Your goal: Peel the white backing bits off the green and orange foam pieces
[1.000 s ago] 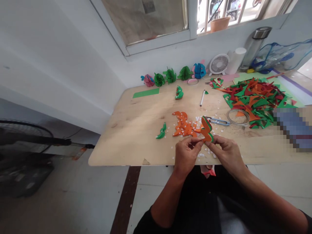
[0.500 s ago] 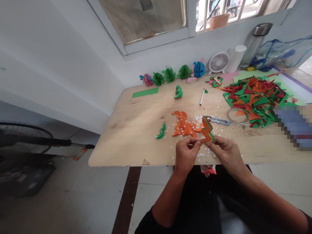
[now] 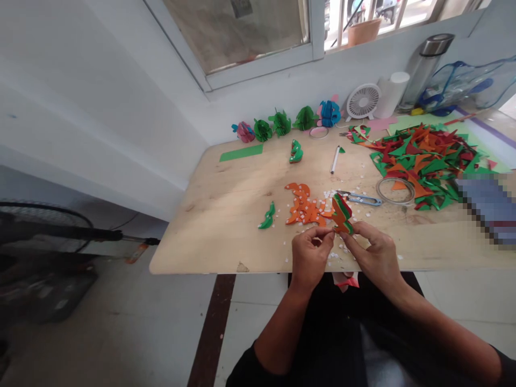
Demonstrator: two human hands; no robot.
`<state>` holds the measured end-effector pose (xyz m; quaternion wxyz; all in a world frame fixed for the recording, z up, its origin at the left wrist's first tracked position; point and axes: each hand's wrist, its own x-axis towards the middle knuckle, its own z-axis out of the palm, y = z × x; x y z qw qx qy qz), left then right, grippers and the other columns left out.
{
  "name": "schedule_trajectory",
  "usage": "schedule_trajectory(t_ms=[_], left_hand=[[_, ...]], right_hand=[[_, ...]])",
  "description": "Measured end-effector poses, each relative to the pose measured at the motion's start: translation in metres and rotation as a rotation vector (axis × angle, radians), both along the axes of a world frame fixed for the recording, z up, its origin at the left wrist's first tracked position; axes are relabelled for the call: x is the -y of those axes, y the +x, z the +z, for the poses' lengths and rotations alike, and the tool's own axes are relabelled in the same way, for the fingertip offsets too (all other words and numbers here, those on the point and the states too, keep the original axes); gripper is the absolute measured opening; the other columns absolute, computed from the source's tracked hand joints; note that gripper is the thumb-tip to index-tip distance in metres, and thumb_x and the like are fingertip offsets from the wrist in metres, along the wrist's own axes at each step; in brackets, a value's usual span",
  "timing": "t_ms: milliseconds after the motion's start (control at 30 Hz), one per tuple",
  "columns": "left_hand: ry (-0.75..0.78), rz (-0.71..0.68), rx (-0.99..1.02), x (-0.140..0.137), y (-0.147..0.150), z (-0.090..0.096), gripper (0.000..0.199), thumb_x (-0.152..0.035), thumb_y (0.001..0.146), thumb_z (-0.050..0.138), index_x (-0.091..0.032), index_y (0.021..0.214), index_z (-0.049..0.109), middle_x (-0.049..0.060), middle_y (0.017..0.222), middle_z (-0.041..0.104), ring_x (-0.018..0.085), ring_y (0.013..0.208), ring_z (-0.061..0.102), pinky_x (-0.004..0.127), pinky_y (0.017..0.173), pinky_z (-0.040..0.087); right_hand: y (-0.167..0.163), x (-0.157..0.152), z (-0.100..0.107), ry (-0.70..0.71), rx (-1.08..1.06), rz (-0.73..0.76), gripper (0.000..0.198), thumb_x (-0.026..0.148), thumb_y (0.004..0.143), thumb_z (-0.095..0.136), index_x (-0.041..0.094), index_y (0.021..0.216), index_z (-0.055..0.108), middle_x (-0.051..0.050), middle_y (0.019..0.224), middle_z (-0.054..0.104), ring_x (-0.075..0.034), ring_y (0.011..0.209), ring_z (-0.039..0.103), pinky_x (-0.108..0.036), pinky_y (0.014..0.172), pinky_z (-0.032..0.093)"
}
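My right hand [image 3: 374, 248] pinches a small stack of wavy-edged paper cutouts [image 3: 342, 216] between thumb and fingers, above the front part of the table. Orange, green and red layers show, slightly fanned apart at the top. At the lower left tip of the stack, the thumb and forefinger of my left hand [image 3: 312, 252] are pressed together on the paper's edge. Just behind the hands lies a pile of orange paper cutouts [image 3: 305, 208] dotted with small white squares. A green cutout [image 3: 267, 216] rests to their left, and a green stacked piece [image 3: 295, 152] sits farther back.
Blue-handled thread snips [image 3: 360, 199] and a wire coil [image 3: 395, 191] lie behind my right hand, among white paper bits. Paper scraps [image 3: 431, 156] heap at the right. A pen [image 3: 335, 159], a small fan [image 3: 363, 102] and folded paper figures [image 3: 281, 123] are toward the wall.
The top of the paper stack has fanned apart, so red now shows beside the orange and green. Both hands keep nearly the same place, and the view has shifted slightly.
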<state>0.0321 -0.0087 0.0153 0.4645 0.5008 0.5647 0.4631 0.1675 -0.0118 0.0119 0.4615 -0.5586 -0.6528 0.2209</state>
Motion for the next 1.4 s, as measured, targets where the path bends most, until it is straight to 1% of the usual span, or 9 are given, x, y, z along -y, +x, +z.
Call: schedule_trajectory(t_ms=[167, 367, 633, 700, 833, 900, 1067, 1267, 1400], left_hand=[[-0.022, -0.035, 0.008, -0.007, -0.002, 0.001, 0.016, -0.027, 0.075, 0.065, -0.014, 0.077, 0.074, 0.004, 0.068, 0.07, 0.012, 0.055, 0.057, 0.023, 0.054, 0.045], [-0.045, -0.035, -0.018, -0.012, -0.002, 0.005, 0.012, -0.023, 0.072, 0.066, -0.015, 0.071, 0.074, 0.004, 0.066, 0.071, 0.013, 0.055, 0.058, 0.024, 0.055, 0.046], [-0.031, -0.029, -0.098, -0.013, -0.002, 0.006, 0.012, -0.02, 0.072, 0.061, -0.015, 0.067, 0.071, 0.003, 0.064, 0.069, 0.012, 0.055, 0.057, 0.024, 0.056, 0.045], [-0.042, -0.033, -0.068, -0.013, -0.001, 0.004, 0.011, -0.021, 0.071, 0.062, -0.014, 0.066, 0.07, 0.002, 0.062, 0.067, 0.011, 0.053, 0.055, 0.023, 0.054, 0.043], [-0.119, -0.061, 0.097, -0.017, 0.0, 0.001, 0.012, -0.025, 0.067, 0.067, -0.014, 0.063, 0.069, 0.001, 0.057, 0.064, 0.01, 0.051, 0.053, 0.021, 0.05, 0.041], [-0.157, -0.068, 0.165, -0.018, 0.0, 0.0, 0.013, -0.026, 0.065, 0.069, -0.014, 0.061, 0.069, 0.001, 0.055, 0.063, 0.01, 0.052, 0.054, 0.021, 0.049, 0.04], [-0.242, -0.067, 0.303, -0.02, -0.001, 0.003, 0.011, -0.024, 0.062, 0.069, -0.014, 0.059, 0.067, 0.002, 0.055, 0.064, 0.01, 0.053, 0.055, 0.019, 0.048, 0.038], [-0.296, -0.079, 0.393, -0.02, -0.001, 0.005, 0.014, -0.027, 0.06, 0.069, -0.014, 0.059, 0.066, 0.002, 0.055, 0.061, 0.01, 0.053, 0.053, 0.02, 0.049, 0.038], [-0.311, -0.113, 0.419, -0.016, -0.008, 0.005, 0.012, -0.026, 0.062, 0.066, -0.014, 0.062, 0.062, 0.002, 0.057, 0.061, 0.01, 0.054, 0.053, 0.021, 0.051, 0.039]], right_hand=[[0.001, -0.001, -0.006, 0.122, 0.114, -0.001, 0.013, 0.027, 0.086, 0.058, 0.021, 0.079, 0.067, -0.006, 0.079, 0.072, -0.024, 0.08, 0.067, -0.034, 0.073, 0.05], [0.002, -0.002, -0.009, 0.133, 0.181, -0.016, 0.014, 0.028, 0.087, 0.057, 0.022, 0.081, 0.069, -0.008, 0.081, 0.072, -0.025, 0.08, 0.067, -0.037, 0.074, 0.051], [-0.001, -0.003, -0.006, 0.14, 0.139, 0.005, 0.012, 0.025, 0.085, 0.058, 0.02, 0.082, 0.069, -0.008, 0.079, 0.071, -0.024, 0.077, 0.066, -0.035, 0.072, 0.049], [0.0, -0.003, -0.003, 0.061, 0.074, 0.009, 0.013, 0.027, 0.084, 0.059, 0.02, 0.078, 0.068, -0.006, 0.076, 0.07, -0.022, 0.073, 0.064, -0.033, 0.07, 0.048], [0.007, -0.005, -0.003, -0.268, -0.194, 0.056, 0.023, 0.037, 0.083, 0.061, 0.019, 0.07, 0.067, -0.002, 0.063, 0.065, -0.018, 0.06, 0.059, -0.028, 0.057, 0.046], [0.009, -0.006, -0.006, -0.373, -0.337, 0.082, 0.026, 0.042, 0.081, 0.063, 0.018, 0.073, 0.07, -0.002, 0.064, 0.067, -0.018, 0.06, 0.059, -0.028, 0.056, 0.046], [0.009, -0.007, -0.011, -0.447, -0.478, 0.084, 0.026, 0.043, 0.077, 0.068, 0.018, 0.073, 0.073, -0.003, 0.069, 0.07, -0.018, 0.062, 0.059, -0.028, 0.056, 0.047], [0.004, -0.008, 0.001, -0.513, -0.674, 0.115, 0.022, 0.041, 0.07, 0.074, 0.019, 0.072, 0.073, -0.003, 0.069, 0.071, -0.019, 0.064, 0.063, -0.03, 0.06, 0.049], [0.004, -0.009, 0.005, -0.572, -0.823, 0.094, 0.021, 0.038, 0.063, 0.079, 0.019, 0.067, 0.072, -0.001, 0.065, 0.07, -0.016, 0.059, 0.061, -0.027, 0.057, 0.048]])
